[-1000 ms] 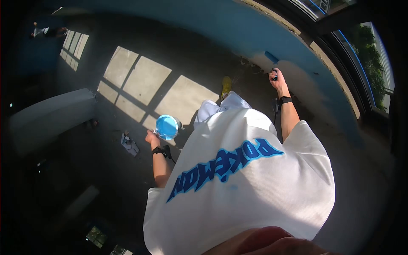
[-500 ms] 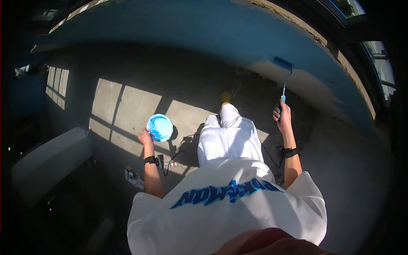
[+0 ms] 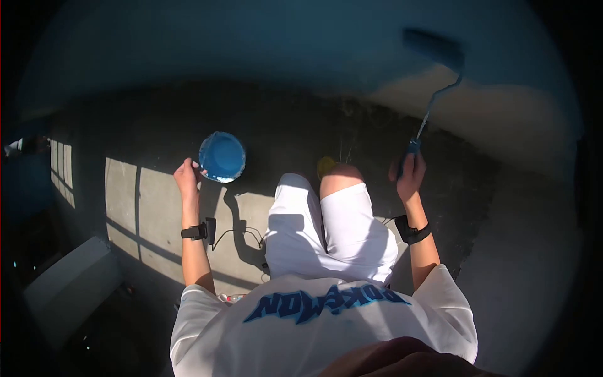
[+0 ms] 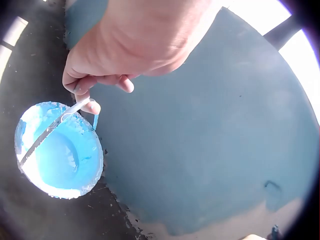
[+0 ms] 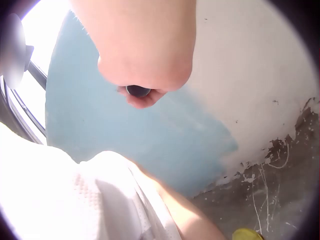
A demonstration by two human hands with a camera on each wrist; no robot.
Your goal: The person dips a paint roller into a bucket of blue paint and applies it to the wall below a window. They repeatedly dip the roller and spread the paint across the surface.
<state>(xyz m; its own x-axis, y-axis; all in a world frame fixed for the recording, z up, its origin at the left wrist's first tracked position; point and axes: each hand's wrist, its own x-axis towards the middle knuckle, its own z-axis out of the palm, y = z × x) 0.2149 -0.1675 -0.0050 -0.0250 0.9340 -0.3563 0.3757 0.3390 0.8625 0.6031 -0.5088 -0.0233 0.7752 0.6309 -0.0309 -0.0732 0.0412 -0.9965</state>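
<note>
The left hand (image 3: 188, 178) holds a bucket (image 3: 222, 157) of blue paint at its rim side in the head view; in the left wrist view the fingers are hooked on the handle of the bucket (image 4: 67, 160), which hangs tilted. Its inside is coated light blue. The right hand (image 3: 409, 176) grips the handle of a paint roller (image 3: 433, 48), whose blue head lies over the blue part of the wall (image 3: 301, 44). In the right wrist view the right hand (image 5: 145, 70) is closed round the dark handle end (image 5: 138, 91); the roller head is hidden there.
An unpainted pale patch (image 3: 521, 116) borders the blue wall. Sunlit window shapes lie on the grey floor (image 3: 160, 210). A pale block (image 3: 72, 289) stands at the left, and a bottle (image 3: 231, 298) lies near the left sleeve. The knees are below the wall.
The roller has moved up the wall and stands higher in the head view. The bucket has shifted left and up in view, into shadow. The head view has turned more towards the wall.
</note>
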